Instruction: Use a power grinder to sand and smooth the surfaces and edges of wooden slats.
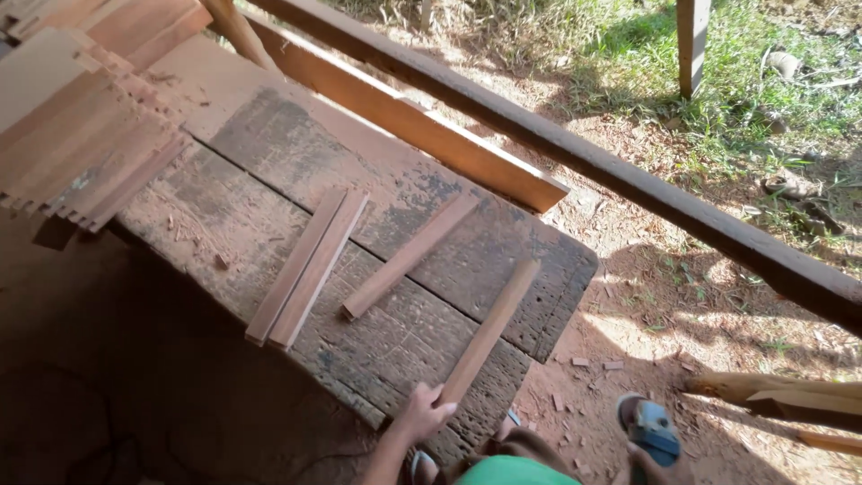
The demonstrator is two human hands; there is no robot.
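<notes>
At far left we see a fanned stack of reddish wooden boards [81,135] overhanging the worn, dark-stained plank tabletop [296,153]. On the tabletop lie a pair of slim reddish wooden slats [308,267] side by side, then a single shorter wooden slat [409,256] just apart from them. Our left hand [424,413] reaches up from below, its fingers clamped around the near end of a long reddish wooden strip [489,330], which rests slantwise on the tabletop near its right edge. Lower right, our right hand [654,465] grips a blue handheld power tool [648,426] held low over the red dirt ground [646,314]. Beyond, long dark timber beams [575,153] run diagonally.
</notes>
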